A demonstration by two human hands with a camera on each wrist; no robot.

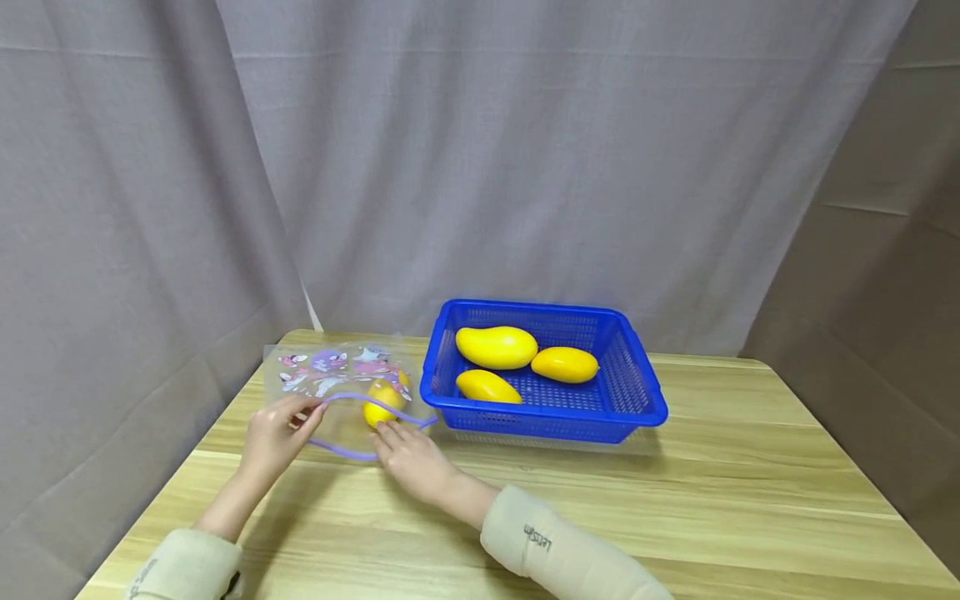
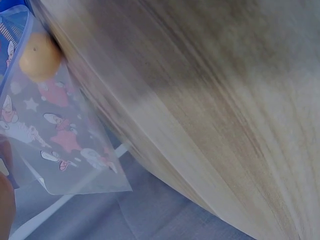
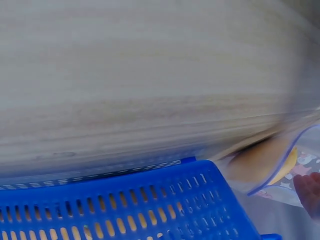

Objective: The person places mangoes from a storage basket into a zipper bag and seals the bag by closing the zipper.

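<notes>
A clear zip bag (image 1: 300, 383) with a purple rim and printed cartoon figures lies at the table's left, its mouth spread toward me. My left hand (image 1: 275, 437) pinches the rim at the left side of the mouth. At the mouth, my right hand (image 1: 415, 461) has its fingers extended against the near end of a yellow mango (image 1: 382, 403) inside the bag. A smaller yellow patch shows behind that mango; whether it is a second fruit I cannot tell. In the left wrist view, the mango (image 2: 40, 57) appears through the printed plastic.
Right of the bag stands a blue plastic basket (image 1: 543, 422). It holds a large mango (image 1: 497, 347) and two smaller ones, one at right (image 1: 565, 364) and one near the front wall (image 1: 488, 387). Grey curtains (image 1: 525, 167) hang behind the wooden table (image 1: 750, 500).
</notes>
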